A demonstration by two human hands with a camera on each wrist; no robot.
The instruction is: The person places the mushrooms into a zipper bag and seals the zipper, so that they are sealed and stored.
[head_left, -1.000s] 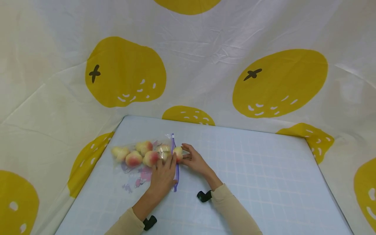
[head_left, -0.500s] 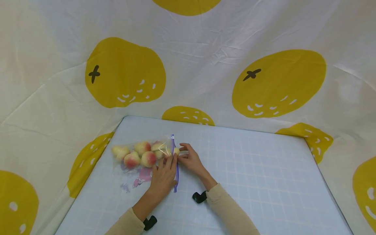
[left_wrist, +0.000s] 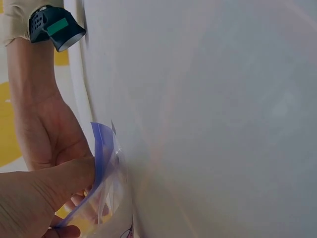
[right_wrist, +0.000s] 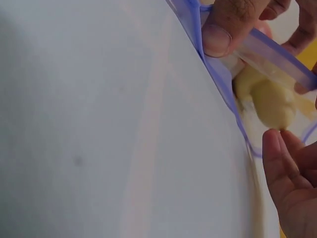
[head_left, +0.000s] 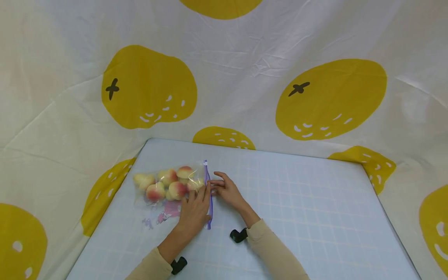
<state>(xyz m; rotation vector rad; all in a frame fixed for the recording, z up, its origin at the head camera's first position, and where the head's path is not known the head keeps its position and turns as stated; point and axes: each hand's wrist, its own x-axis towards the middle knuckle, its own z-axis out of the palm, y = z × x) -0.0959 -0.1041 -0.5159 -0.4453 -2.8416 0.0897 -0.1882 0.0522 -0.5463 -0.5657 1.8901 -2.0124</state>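
A clear zip bag with a purple zip edge lies on the table, its mouth facing right. Several yellow-and-red peaches are inside it. My left hand lies over the mouth end; in the right wrist view its thumb reaches inside the purple rim and holds the mouth apart. My right hand is at the mouth from the right. Its thumb and a finger are extended, their tips right at the end of a pale yellow peach just inside the opening.
The table has a pale blue checked cover and stretches to the right of the hands. Behind it hangs a white cloth with large yellow fruit prints. Black wrist cameras sit below both hands.
The peach at the mouth has gone leftward into the bag, with my right hand moving slightly left. The peaches inside have shifted. My left hand has stayed in place.
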